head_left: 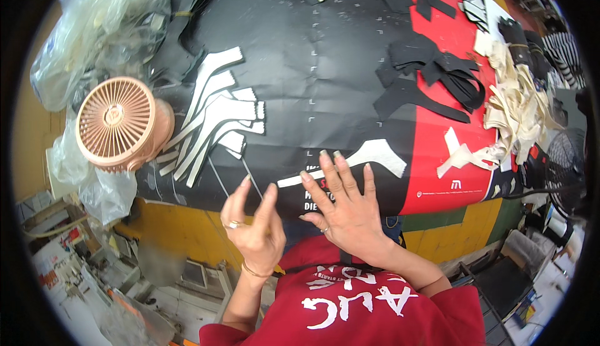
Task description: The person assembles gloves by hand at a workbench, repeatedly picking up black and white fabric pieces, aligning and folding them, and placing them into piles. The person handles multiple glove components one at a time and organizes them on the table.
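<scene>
A white cut fabric piece (377, 153), with a narrow strip at one end and a wide flared end, lies flat on the black sheet covering the table (281, 96). My right hand (351, 211) is open, its spread fingertips resting on or at the lower edge of the piece's middle. Just past the strip's left end is my left hand (253, 230), fingers bent but apart, with nothing visible in it. A fanned stack of similar white pieces (228, 111) lies to the left, beyond my left hand.
A pink fan (115, 121) stands at the left, near clear plastic bags (94, 40). Black cut pieces (431, 74) lie at the right, partly on a red area (431, 177). Cream fabric pieces (515, 108) are heaped at the far right edge.
</scene>
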{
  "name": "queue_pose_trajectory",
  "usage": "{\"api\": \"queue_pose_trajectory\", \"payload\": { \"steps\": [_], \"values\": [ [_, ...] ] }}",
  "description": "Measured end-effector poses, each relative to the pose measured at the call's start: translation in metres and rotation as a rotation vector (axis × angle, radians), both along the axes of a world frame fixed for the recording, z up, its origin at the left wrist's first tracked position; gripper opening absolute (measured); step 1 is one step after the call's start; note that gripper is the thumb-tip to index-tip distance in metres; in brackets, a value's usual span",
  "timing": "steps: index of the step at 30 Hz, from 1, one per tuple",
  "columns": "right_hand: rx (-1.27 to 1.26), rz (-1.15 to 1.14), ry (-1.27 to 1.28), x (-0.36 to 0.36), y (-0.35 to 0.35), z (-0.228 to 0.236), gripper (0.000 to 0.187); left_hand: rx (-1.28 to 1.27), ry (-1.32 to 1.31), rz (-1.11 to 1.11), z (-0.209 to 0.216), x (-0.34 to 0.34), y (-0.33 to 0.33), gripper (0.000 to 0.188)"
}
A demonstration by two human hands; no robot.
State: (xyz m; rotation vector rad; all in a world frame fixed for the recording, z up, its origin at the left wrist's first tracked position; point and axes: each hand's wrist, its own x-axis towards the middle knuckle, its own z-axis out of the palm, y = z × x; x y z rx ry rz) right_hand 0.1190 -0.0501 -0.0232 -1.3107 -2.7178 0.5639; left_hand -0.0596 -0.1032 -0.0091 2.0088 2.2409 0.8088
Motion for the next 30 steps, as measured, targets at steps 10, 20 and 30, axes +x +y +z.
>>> {"api": "queue_pose_trajectory", "payload": {
  "steps": [10,20,30],
  "values": [
    [-0.068,-0.143,0.710,0.031,0.006,0.011,0.052,0.083,-0.056,-0.011,-0.006,0.011,0.009,0.045],
    [0.281,-0.560,0.511,0.091,0.039,0.016,0.025,-0.134,-0.025,-0.422,-0.026,0.046,0.029,0.065],
    [0.311,-0.574,0.189,0.090,0.115,0.005,0.054,0.160,-0.279,-0.274,-0.013,0.003,0.017,0.025]
  ]
}}
